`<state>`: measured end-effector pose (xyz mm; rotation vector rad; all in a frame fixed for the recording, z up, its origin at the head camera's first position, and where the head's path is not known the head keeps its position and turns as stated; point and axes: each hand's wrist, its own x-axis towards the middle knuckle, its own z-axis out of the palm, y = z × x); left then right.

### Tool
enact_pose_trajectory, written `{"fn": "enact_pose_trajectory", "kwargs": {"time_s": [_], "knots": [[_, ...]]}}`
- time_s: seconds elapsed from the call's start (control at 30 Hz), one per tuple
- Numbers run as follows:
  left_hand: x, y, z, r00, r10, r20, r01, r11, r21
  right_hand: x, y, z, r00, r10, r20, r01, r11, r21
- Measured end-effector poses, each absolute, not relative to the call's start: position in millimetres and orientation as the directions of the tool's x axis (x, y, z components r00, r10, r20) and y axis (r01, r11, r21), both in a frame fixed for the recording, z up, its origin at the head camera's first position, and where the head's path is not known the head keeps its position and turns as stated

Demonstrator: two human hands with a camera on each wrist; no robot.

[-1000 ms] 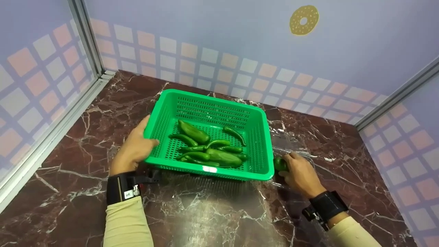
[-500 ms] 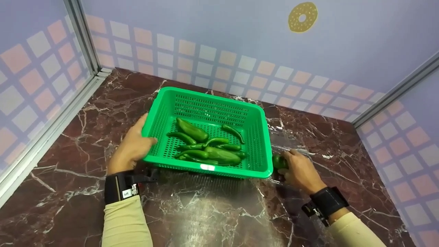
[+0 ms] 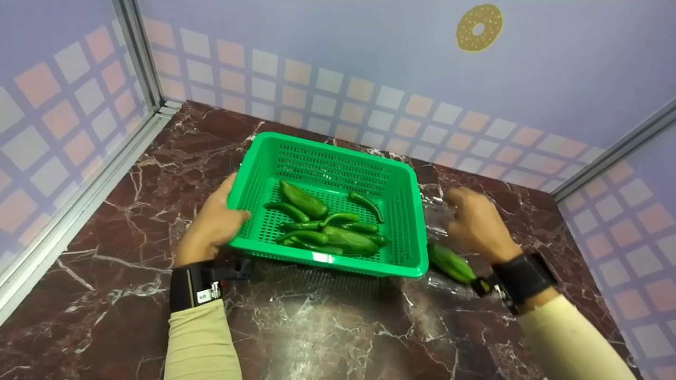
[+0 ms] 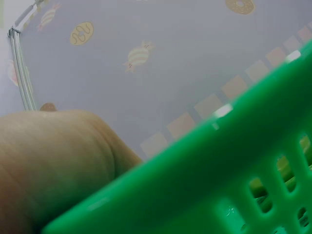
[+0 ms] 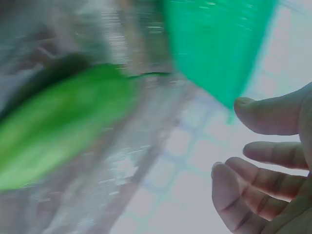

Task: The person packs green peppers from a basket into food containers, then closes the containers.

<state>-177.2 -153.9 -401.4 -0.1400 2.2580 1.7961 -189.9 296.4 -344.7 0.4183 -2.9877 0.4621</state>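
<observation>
Left hand (image 3: 214, 227) grips the rim of the green basket (image 3: 418, 224), a sensible brace; right hand (image 3: 480, 224), fingers parted and empty, best grasps the loose green pepper (image 3: 451, 263) mid-body.

Glossy, perforated green plastic basket (image 3: 369, 266); smooth, shiny-skinned green peppers (image 3: 348, 241); polished, veined marble-look countertop (image 3: 296, 327); matt cloth sleeves (image 3: 203, 340); dull metal corner post (image 3: 139, 58).

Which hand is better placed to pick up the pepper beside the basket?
Probably the right hand: it is empty and close to the pepper, while the left hand grips the basket on the opposite side.
</observation>
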Motion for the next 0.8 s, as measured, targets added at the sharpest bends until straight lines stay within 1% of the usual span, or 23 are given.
{"fn": "enact_pose_trajectory", "kwargs": {"time_s": [0.07, 0.13, 0.27, 0.4, 0.5, 0.57, 0.8], "knots": [[-177, -154, -401, -0.964, 0.076, -0.255, -0.232, 0.226, 0.946, -202, 279, -334, -0.952, -0.266, 0.152, -0.299, 0.913, -0.278], [-177, -154, -401, -0.964, 0.067, -0.257, -0.236, 0.225, 0.945, -215, 260, -329, -0.95, -0.281, 0.134, -0.309, 0.907, -0.287], [-177, -153, -402, -0.966, 0.052, -0.253, -0.234, 0.234, 0.943, -240, 224, -330, -0.955, -0.298, -0.005, -0.282, 0.909, -0.307], [-176, -153, -403, -0.965, 0.055, -0.256, -0.239, 0.223, 0.945, -264, 198, -341, -0.934, -0.332, -0.132, -0.297, 0.927, -0.23], [-175, -154, -404, -0.959, 0.059, -0.277, -0.26, 0.201, 0.944, -279, 184, -350, -0.912, -0.36, -0.198, -0.328, 0.928, -0.175], [-174, -155, -403, -0.958, 0.057, -0.28, -0.264, 0.2, 0.944, -286, 178, -356, -0.899, -0.369, -0.234, -0.335, 0.926, -0.174], [-176, -155, -401, -0.96, 0.051, -0.276, -0.261, 0.194, 0.946, -297, 170, -372, -0.863, -0.426, -0.272, -0.393, 0.904, -0.17]]}}
